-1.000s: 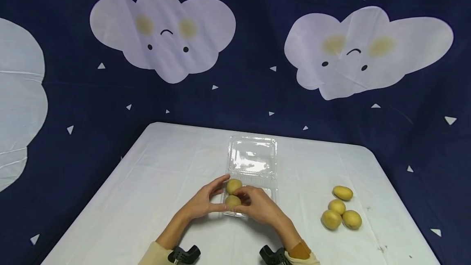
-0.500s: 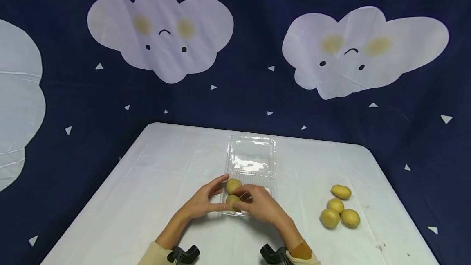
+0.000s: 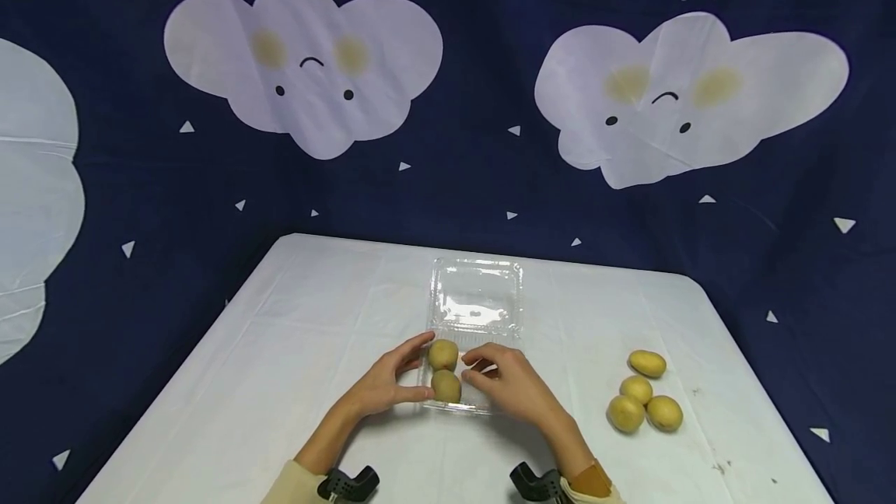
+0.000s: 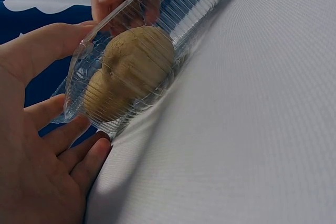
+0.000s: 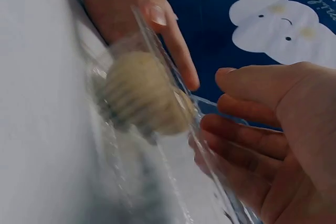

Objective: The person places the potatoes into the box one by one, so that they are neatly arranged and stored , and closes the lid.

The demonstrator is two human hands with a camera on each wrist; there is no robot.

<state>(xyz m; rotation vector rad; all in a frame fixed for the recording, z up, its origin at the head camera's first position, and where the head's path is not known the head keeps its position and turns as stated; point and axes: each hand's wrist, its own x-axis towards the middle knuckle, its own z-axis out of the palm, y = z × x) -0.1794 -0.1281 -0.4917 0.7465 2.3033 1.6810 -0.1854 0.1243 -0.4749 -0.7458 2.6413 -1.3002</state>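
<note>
A clear plastic clamshell container (image 3: 470, 409) lies open on the white table, its lid (image 3: 477, 294) folded back flat. Along its left side sit two potatoes, a far one (image 3: 444, 355) and a near one (image 3: 446, 386), touching each other. My left hand (image 3: 385, 386) rests at the container's left side, thumb and fingers spread and fairly straight. In the left wrist view its thumb touches the rim. My right hand (image 3: 514, 383) hovers over the container's right half, fingers loosely bent, apart from the potatoes and holding nothing. It hides part of the container's right side.
On the right of the table lies a loose group of several yellow potatoes (image 3: 665, 414). A dark blue cloth (image 3: 476, 185) with cloud shapes hangs behind the table's far edge.
My right hand has let go of the near potato, which stays in the container, and has drawn back to the right. My left hand keeps its place at the container's side.
</note>
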